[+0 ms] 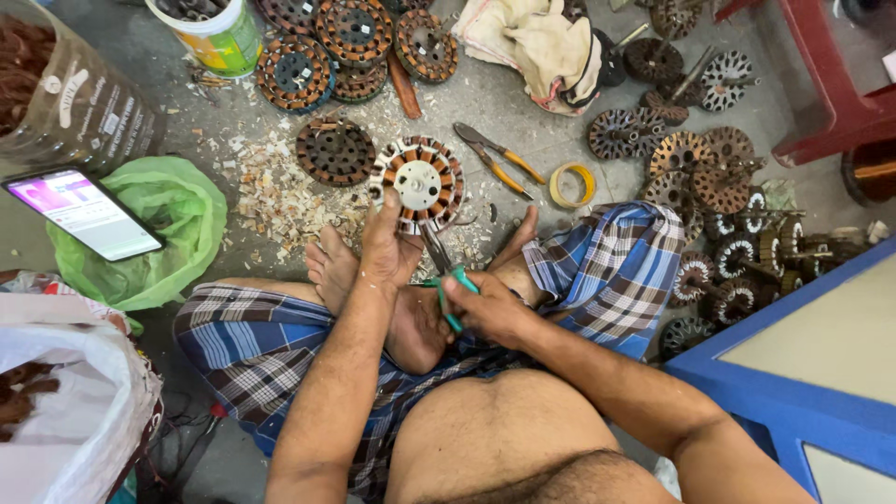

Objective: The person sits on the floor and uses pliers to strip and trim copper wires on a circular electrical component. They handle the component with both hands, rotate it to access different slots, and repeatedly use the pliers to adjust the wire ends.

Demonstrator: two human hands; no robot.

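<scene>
phone (86,214) lit | green bag (177,224) | orange-handled pliers (497,159) | tape roll (571,185) | shavings (271,191)

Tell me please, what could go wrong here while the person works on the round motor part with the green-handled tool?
1. The left hand steadies the stator right beside the jaws of the green-handled cutter, held by the right hand. A slip could nick those fingers.
2. The bare feet lie just under the work, so the tool or the stator could drop on them.
3. Paper scraps cover the floor nearby; small cut pieces could get lost there.
</scene>
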